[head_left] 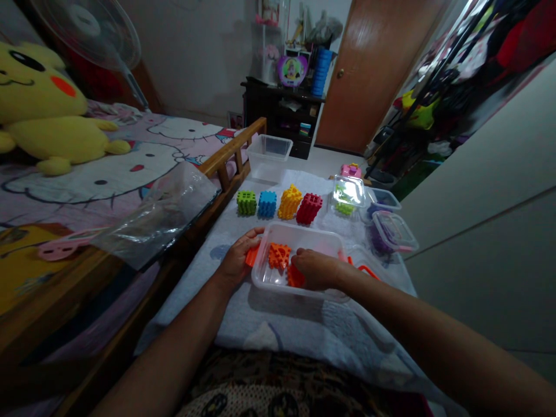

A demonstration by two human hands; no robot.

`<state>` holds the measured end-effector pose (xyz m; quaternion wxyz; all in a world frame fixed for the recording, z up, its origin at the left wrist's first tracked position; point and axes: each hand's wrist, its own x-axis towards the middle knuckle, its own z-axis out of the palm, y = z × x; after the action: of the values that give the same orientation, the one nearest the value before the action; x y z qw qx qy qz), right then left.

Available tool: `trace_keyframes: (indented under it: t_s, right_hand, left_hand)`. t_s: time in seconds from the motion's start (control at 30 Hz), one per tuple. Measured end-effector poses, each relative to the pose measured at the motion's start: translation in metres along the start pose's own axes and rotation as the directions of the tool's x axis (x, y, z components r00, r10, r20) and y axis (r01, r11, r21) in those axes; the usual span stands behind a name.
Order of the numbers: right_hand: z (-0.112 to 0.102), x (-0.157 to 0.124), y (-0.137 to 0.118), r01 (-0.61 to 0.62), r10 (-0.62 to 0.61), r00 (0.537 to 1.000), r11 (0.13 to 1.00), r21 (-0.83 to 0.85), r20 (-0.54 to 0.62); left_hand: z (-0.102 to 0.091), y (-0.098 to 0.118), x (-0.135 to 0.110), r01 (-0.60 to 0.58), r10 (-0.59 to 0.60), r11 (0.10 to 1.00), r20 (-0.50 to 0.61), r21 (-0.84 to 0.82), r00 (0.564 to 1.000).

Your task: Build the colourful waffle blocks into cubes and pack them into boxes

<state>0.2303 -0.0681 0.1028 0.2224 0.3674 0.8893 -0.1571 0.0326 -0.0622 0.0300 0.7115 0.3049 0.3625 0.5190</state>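
A clear plastic tub [299, 230] with orange side handles stands on the cloth-covered table before me. My left hand [238, 255] is closed at its left end, around the orange handle [252, 255]. My right hand [315, 269] reaches down inside the tub, fingers closed on an orange interlocking block piece [296, 277]; the fingertips are partly hidden. Beside it in the tub lies an orange block [278, 255]. Behind the tub stand stacks of notched pieces in a row: green [247, 203], blue [267, 204], yellow [289, 202] and dark red [309, 208].
An open clear bin [270, 152] stands at the table's far left corner. Lidded clear boxes are at the right, one with green pieces [344, 200], another purplish [393, 231]. A wooden bed rail [237, 152] borders the left side, with a plastic bag [160, 202] over the bed.
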Motion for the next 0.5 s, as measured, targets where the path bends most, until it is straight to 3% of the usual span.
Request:
trace_keyframes:
  t_s: [0.23,0.5]
  right_hand:
    - [-0.015,-0.011,0.007,-0.120,0.117,0.992,0.987,0.104,0.041]
    - [-0.011,-0.011,0.001,-0.261,0.246,0.964,0.949,0.179,0.104]
  left_hand:
    - [-0.001,-0.001,0.002,-0.007,0.007,1.000,-0.010,0.001,1.000]
    - [0.001,0.002,0.000,-0.005,0.005,1.000,-0.015,0.009,1.000]
